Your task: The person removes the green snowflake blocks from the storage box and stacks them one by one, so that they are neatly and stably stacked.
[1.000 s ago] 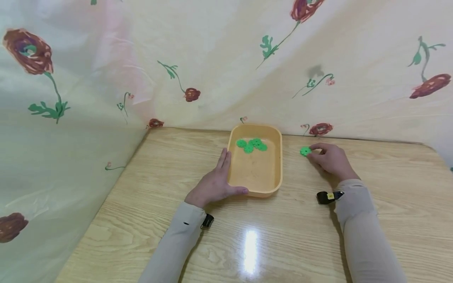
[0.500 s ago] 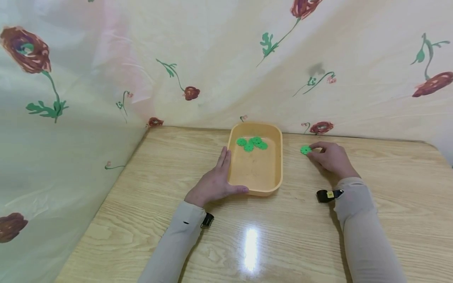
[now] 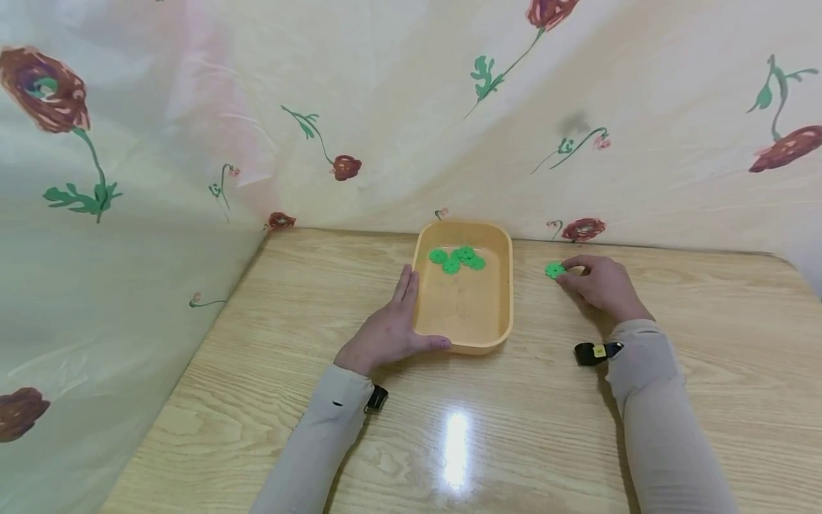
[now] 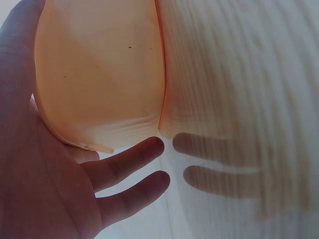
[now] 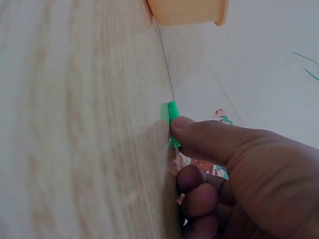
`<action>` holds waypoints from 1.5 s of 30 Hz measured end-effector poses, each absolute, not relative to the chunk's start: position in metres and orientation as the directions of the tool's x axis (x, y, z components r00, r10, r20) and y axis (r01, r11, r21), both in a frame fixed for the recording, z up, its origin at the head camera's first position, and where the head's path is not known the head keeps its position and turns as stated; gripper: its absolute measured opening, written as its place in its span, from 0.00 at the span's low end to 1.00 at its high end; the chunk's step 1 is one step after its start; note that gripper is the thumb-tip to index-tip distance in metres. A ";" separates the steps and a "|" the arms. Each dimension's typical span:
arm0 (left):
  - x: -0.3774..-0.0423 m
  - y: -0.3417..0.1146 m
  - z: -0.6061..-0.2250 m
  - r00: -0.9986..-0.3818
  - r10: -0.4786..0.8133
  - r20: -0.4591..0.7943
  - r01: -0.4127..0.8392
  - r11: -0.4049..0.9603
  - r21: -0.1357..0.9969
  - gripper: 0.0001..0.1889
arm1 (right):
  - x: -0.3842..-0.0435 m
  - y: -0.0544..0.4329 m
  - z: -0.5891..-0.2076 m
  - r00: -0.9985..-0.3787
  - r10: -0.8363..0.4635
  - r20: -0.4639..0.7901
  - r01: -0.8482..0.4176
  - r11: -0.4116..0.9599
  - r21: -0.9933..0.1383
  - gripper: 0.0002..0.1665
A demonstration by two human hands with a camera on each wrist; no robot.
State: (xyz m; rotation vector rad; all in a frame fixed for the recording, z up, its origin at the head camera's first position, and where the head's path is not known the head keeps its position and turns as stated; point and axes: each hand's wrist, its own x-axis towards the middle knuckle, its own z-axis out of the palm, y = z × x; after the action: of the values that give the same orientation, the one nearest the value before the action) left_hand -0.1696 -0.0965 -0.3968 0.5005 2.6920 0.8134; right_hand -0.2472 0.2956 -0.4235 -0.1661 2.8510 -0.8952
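In the head view a shallow yellow-orange plastic tray (image 3: pixel 459 307) sits on the table. Several green notched plastic discs (image 3: pixel 452 265) lie inside it, toward the far end. My left hand (image 3: pixel 388 332) rests against the tray's near left corner, fingers straight along the side and thumb along the front. The left wrist view shows two straight fingers (image 4: pixel 132 159) clear of the wall. Right of the tray, my right hand (image 3: pixel 600 289) pinches another green notched disc (image 3: pixel 555 270) between thumb and finger. In the right wrist view this disc (image 5: pixel 173 123) appears edge-on, at the table surface.
A cream flowered cloth (image 3: pixel 385 107) hangs behind and to the left of the wooden table (image 3: pixel 514 421). The tray's far end stands close to that cloth. Wrist straps with small black devices (image 3: pixel 587 353) are on both arms.
The view has shifted very slightly. Both hands, the tray and the discs keep their places, with the right hand still pinching its disc.
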 end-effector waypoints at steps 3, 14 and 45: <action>-0.170 -0.097 -0.397 -0.899 0.408 -0.160 0.252 0.780 0.572 0.71 | -0.247 0.295 -0.422 -0.983 -0.148 -0.112 -0.058 0.817 -0.574 0.30; -0.170 -0.097 -0.399 -0.901 0.406 -0.154 0.256 0.783 0.567 0.72 | -0.248 0.294 -0.423 -0.984 -0.141 -0.109 -0.053 0.817 -0.574 0.30; -0.164 -0.106 -0.397 -0.886 0.430 -0.171 0.259 0.767 0.587 0.72 | -0.230 0.285 -0.420 -0.987 -0.085 -0.135 0.012 0.803 -0.596 0.34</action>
State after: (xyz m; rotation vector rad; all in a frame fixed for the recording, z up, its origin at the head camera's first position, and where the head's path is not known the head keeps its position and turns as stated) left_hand -0.1639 -0.1059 -0.3968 0.5340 2.6673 0.8230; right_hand -0.2297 0.2853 -0.4205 -0.0581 2.8346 -0.9383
